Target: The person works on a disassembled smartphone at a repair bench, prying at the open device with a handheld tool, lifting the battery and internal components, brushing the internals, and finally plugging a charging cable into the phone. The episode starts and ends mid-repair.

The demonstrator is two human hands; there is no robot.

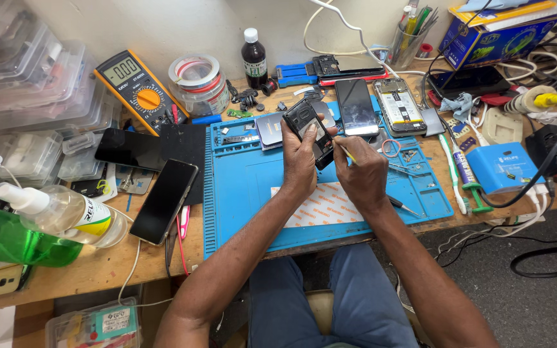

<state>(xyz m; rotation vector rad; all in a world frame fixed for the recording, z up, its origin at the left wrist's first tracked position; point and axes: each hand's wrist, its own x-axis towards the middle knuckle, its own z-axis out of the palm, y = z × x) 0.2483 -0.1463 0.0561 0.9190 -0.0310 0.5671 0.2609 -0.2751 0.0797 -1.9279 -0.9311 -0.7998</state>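
Nearest the bench's front edge, the left hand [300,161] is closed around an opened phone [309,132], lifting it clear of the blue mat [246,187] with the exposed inside facing up. The right hand [360,174] pinches a thin yellow-handled tool [345,153], its tip touching the phone's right edge. The phone looks light and stiff, but with its back off it is probably fragile inside, so holding it by the frame's long edges, as the left grip does, seems safest. Tweezers [402,206] lie on the mat just beside the right wrist. Farther back, a dark phone [356,107] and another opened phone [400,106] lie side by side; a yellow multimeter [138,90] rests near the far left.
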